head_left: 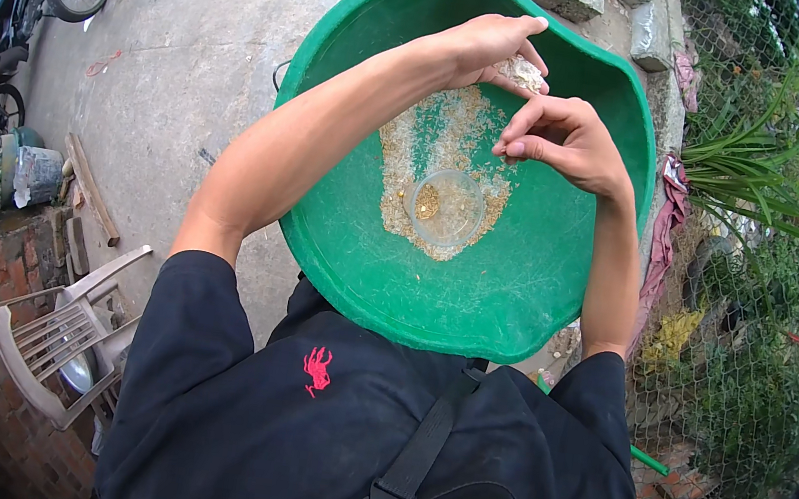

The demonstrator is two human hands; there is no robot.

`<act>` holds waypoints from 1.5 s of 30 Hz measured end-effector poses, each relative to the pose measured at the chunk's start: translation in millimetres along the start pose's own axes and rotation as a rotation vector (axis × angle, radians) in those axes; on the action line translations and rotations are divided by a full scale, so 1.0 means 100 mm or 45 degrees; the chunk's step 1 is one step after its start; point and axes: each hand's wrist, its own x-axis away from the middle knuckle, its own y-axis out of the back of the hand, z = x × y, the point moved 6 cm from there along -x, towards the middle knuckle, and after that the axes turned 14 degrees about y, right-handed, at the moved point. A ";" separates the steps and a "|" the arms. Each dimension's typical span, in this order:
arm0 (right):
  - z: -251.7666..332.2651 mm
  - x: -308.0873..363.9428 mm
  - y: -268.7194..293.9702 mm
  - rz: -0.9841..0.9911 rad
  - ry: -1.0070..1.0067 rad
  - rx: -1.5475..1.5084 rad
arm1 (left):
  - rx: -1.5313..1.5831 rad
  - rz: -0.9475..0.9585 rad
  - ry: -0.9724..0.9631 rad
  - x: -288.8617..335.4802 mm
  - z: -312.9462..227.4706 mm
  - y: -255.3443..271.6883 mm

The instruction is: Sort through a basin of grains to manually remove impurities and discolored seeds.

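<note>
Now the left hand [491,50] holds crumbly pale stuff [520,74]. The right hand [574,146] is nearer the clear round cup [482,215], which sits in the green tub [540,258], bodyward and left of that hand's pinched fingers [518,149]; I can't tell what's between them.

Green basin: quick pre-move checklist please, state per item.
1. Both hands over the green basin: ok.
2. Left hand holding the pale handful: ok, it lies against the palm and fingers.
3. Right hand near the left one: ok, thumb and fingertips drawn together. Anything pinched between them: cannot tell.
4. Clear round container inside the basin: ok, it sits amid the loose grain.
5. Loose grain gathered in one heap: not ok, it is spread over the basin floor.
6. Basin firmly supported from below: cannot tell, its underside is hidden.
</note>
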 end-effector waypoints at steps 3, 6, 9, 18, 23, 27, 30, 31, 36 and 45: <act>0.02 -0.06 -0.31 0.325 0.072 0.139 | 0.030 0.052 0.064 0.02 0.02 -0.01; 0.02 -0.11 -0.58 0.508 0.154 0.246 | 0.018 0.042 0.070 0.04 0.02 -0.01; -0.02 -0.10 -0.66 0.516 0.242 0.295 | 0.003 0.046 0.067 0.03 0.02 -0.04; 0.16 -0.12 -0.05 -0.385 0.355 1.047 | -0.030 -0.005 0.034 0.04 0.03 0.00; 0.02 -0.04 0.21 -0.460 0.363 1.515 | -0.013 0.015 0.035 0.05 0.04 -0.08; 0.00 -0.08 0.15 -0.415 0.344 1.596 | -0.038 0.017 0.072 0.06 0.07 -0.07; -0.04 -0.07 0.14 -0.451 0.275 1.556 | -0.046 0.029 0.085 0.07 0.08 -0.10; -0.05 -0.07 0.14 -0.452 0.275 1.557 | -0.039 0.046 0.092 0.08 0.09 -0.11; -0.09 -0.07 0.16 -0.428 0.260 1.568 | -0.043 0.051 0.086 0.08 0.11 -0.17; -0.25 0.01 0.41 -0.704 0.063 0.595 | 0.038 0.007 0.028 0.08 0.04 -0.09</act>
